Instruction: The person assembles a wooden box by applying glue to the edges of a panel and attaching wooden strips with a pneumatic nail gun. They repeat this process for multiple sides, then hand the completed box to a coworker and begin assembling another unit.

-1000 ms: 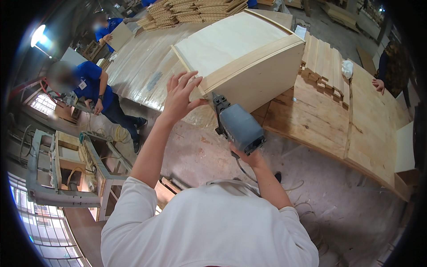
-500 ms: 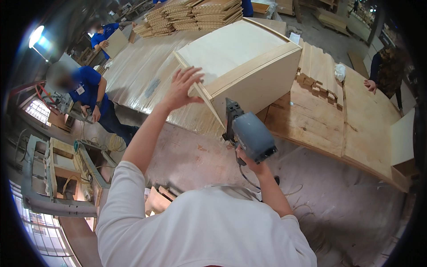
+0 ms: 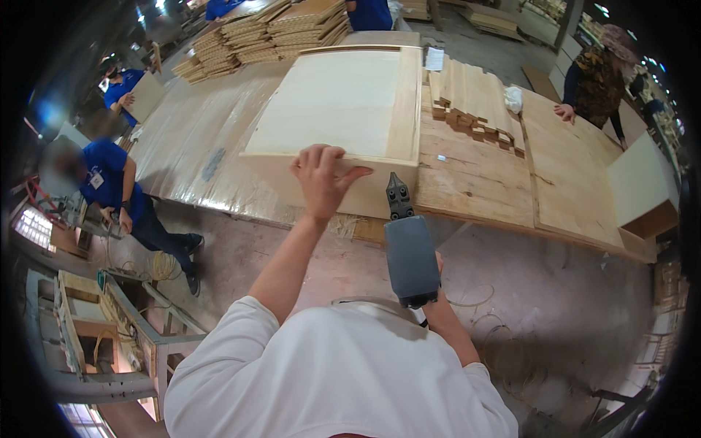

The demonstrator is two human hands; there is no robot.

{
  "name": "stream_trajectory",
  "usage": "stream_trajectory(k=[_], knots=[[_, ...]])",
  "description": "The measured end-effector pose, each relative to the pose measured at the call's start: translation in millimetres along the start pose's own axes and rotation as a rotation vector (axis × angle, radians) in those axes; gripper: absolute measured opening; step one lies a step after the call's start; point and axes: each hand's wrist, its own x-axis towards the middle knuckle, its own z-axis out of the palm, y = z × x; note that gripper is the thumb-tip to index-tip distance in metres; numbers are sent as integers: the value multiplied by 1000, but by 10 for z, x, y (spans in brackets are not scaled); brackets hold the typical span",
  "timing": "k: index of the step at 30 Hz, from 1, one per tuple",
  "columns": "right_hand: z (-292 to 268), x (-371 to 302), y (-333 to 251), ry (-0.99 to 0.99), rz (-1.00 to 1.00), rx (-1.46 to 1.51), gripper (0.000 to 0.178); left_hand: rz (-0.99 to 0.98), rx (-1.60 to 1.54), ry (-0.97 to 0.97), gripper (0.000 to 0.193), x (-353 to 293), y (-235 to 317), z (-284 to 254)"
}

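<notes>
A pale wooden box [image 3: 328,102] lies on the work table, its white panel facing up and one long side facing me. My left hand [image 3: 321,182] holds the near top edge, with fingers bent over the rim and the thumb stretched along it. In my right hand [image 3: 437,281] is a grey and black nail gun [image 3: 411,252]. Its black nose points away from me, close to the near right corner of the box; whether they touch I cannot tell. The gun's body hides most of the right hand.
Wood strips [image 3: 475,102] lie right of the box on the table [image 3: 482,179]. Stacked slatted panels [image 3: 270,33] stand at the far left. A person in blue [image 3: 109,168] is at left, another person [image 3: 595,84] at right. Hoses [image 3: 504,350] coil on the floor.
The box has swung round so its long side faces me. My left hand has gone from spread fingers at its corner to holding the near edge. The nail gun has turned to point straight ahead.
</notes>
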Motion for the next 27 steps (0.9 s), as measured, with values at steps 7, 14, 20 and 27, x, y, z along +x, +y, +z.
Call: stream_trajectory(k=[7, 14, 20, 27], knots=[[169, -434, 278, -7, 447, 560, 32, 154, -44, 61, 36, 30, 83, 109], [64, 92, -69, 188, 68, -134, 17, 148, -79, 86, 33, -15, 24, 147], [59, 94, -37, 159, 42, -224, 21, 156, -112, 89, 30, -2, 46, 128], [16, -32, 4, 149, 81, -170, 21, 145, -158, 74, 12, 43, 3, 91]])
